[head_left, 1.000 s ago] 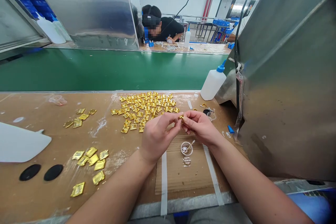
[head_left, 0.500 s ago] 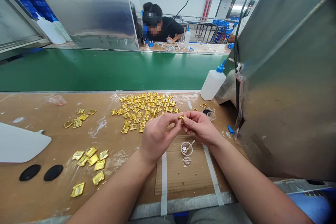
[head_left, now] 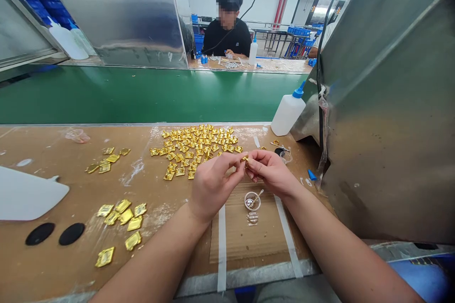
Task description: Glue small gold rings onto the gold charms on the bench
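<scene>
My left hand and my right hand meet above a taped cardboard sheet. Pinched between the fingertips of both is a small gold-coloured piece, mostly covered, so its exact shape is hard to make out. Just beyond the hands lies a spread of small gold pieces, several of them ring-like. Below the hands, a small round cup holds a cotton swab. Right in front of the cup is a small flat patch with a shiny, striped surface.
Larger gold squares lie at left, near two black discs and a white bottle on its side. A blue-capped bottle stands back right beside a metal panel. Across the green belt sits a co-worker.
Across the belt, the co-worker has raised their head and straightened from a bent-over posture. My two hands and the gold piece between them stay in practically the same place.
</scene>
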The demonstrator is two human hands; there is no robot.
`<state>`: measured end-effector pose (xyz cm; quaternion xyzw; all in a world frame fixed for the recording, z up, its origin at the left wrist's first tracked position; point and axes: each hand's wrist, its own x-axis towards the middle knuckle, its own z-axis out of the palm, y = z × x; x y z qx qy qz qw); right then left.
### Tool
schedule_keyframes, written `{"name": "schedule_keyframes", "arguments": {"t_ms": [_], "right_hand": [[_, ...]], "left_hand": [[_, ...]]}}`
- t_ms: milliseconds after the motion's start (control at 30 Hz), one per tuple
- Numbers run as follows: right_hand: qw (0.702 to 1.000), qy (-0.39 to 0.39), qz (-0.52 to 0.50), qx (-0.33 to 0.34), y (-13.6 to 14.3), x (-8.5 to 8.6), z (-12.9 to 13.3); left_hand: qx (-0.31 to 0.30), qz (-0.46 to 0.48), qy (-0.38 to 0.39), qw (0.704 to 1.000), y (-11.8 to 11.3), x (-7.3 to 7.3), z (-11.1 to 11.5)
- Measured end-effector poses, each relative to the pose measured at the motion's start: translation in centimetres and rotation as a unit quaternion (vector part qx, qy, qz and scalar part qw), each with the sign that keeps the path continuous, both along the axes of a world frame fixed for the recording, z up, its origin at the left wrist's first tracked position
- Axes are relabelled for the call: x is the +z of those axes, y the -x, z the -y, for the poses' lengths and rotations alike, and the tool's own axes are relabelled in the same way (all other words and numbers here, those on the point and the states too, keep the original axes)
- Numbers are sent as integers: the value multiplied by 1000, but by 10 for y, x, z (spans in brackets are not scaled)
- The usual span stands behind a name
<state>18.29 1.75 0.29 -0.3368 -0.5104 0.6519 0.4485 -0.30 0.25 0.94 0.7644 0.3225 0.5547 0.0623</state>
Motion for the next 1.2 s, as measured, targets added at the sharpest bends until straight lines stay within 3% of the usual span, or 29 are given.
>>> {"name": "schedule_keyframes", "arguments": {"t_ms": [800, 1200], "right_hand": [[1000, -7, -12, 6, -1, -4, -1], [995, 47, -91, 0, 3, 5, 2]], "left_hand": [[-8, 4, 4, 1000, 0, -1, 0], [-72, 119, 138, 981, -6, -3, 4]]}}
